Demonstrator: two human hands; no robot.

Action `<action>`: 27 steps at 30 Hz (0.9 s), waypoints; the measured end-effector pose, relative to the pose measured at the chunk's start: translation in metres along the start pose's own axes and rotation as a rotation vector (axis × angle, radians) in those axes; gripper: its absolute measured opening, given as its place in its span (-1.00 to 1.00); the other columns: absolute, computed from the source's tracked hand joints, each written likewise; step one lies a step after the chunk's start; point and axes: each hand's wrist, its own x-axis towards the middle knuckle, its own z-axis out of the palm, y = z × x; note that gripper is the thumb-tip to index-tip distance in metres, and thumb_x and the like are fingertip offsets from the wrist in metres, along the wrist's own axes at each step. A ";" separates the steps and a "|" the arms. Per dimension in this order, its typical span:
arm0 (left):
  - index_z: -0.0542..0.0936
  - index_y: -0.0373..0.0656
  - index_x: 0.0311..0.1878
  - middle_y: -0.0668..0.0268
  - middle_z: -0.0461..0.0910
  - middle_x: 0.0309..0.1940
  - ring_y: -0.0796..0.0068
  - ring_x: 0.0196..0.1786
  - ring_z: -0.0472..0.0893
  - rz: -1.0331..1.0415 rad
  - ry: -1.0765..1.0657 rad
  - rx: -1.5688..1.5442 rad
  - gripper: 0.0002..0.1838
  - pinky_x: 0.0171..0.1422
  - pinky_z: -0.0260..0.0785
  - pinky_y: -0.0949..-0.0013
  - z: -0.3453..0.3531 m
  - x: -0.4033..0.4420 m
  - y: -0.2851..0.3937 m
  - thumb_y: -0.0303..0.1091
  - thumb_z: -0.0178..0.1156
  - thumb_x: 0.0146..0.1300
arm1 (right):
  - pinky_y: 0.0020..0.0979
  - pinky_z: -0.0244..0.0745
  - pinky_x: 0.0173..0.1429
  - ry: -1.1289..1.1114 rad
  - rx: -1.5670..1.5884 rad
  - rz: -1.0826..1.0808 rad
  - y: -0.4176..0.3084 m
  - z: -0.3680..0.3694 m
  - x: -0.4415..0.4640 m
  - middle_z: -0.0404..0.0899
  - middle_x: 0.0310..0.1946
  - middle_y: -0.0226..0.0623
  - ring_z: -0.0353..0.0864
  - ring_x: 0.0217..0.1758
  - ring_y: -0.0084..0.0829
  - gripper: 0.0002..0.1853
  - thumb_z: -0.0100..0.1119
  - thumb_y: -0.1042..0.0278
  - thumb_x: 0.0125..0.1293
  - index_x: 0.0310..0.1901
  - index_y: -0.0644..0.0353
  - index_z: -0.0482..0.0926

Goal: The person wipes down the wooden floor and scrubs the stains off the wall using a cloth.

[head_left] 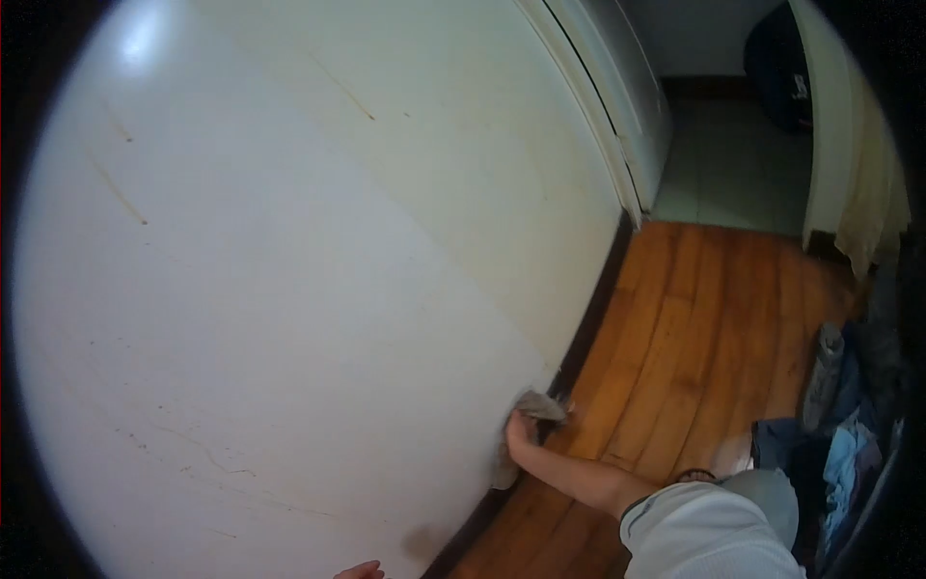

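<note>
My right hand is closed on a greyish-brown cloth, pressed low against the white wall, right at the dark baseboard. Part of the cloth hangs below the hand, and its fingers are partly hidden by it. At the bottom edge of the view only the fingers of my left hand show; they look stretched out near the wall, with nothing visible in them. Brown drip streaks and small dark specks mark the wall, mostly at the upper left and lower left.
A wooden plank floor runs along the wall to an open door and a tiled floor beyond. Dark and blue clothes are piled at the right. A dark bag-like item is past the doorway.
</note>
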 end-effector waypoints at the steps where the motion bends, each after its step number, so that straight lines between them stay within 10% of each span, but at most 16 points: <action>1: 0.60 -0.32 -0.06 0.06 0.66 -0.25 0.21 -0.17 0.63 -0.007 -0.031 0.007 -0.69 -0.02 0.43 0.29 0.002 0.001 0.001 -0.27 0.21 0.28 | -0.07 0.10 0.42 -0.203 -0.126 0.241 -0.008 -0.015 -0.024 0.17 0.34 0.11 0.17 0.39 0.02 -0.34 -0.17 0.02 0.37 0.33 0.39 0.17; 9: 0.60 -0.34 -0.05 0.06 0.66 -0.24 0.25 -0.13 0.63 -0.032 0.011 0.027 -0.69 0.02 0.43 0.29 0.000 0.001 -0.007 -0.27 0.19 0.31 | -0.07 -0.26 0.52 -0.050 -0.287 -0.175 -0.067 -0.034 0.017 0.06 0.40 0.16 -0.07 0.47 0.09 -0.31 -0.43 -0.08 0.44 0.35 0.38 0.17; 18: 0.59 -0.34 -0.03 0.06 0.66 -0.22 0.26 -0.13 0.63 -0.057 -0.075 0.044 -0.67 0.01 0.43 0.29 0.018 0.017 -0.015 -0.23 0.18 0.32 | -0.02 -0.13 0.45 0.149 -0.269 -0.335 -0.153 -0.043 0.121 0.25 0.27 0.22 0.07 0.36 0.10 -0.33 -0.38 -0.01 0.41 0.14 0.52 0.41; 25: 0.59 -0.33 -0.03 0.04 0.65 -0.22 0.24 -0.12 0.63 -0.090 -0.158 0.006 -0.66 0.00 0.44 0.28 0.036 0.035 -0.035 -0.22 0.18 0.32 | 0.06 -0.14 0.42 -0.130 -0.160 -0.600 -0.250 -0.032 0.064 0.29 0.21 0.24 0.13 0.32 0.14 -0.33 -0.25 -0.03 0.37 0.10 0.59 0.37; 27: 0.59 -0.32 -0.03 0.04 0.65 -0.22 0.23 -0.11 0.63 -0.150 -0.135 0.066 -0.66 0.00 0.44 0.28 0.040 0.041 -0.035 -0.22 0.18 0.32 | 0.03 -0.16 0.45 0.228 0.059 -0.571 -0.260 -0.014 0.109 0.22 0.27 0.25 0.09 0.37 0.14 -0.26 -0.23 -0.11 0.34 0.17 0.58 0.32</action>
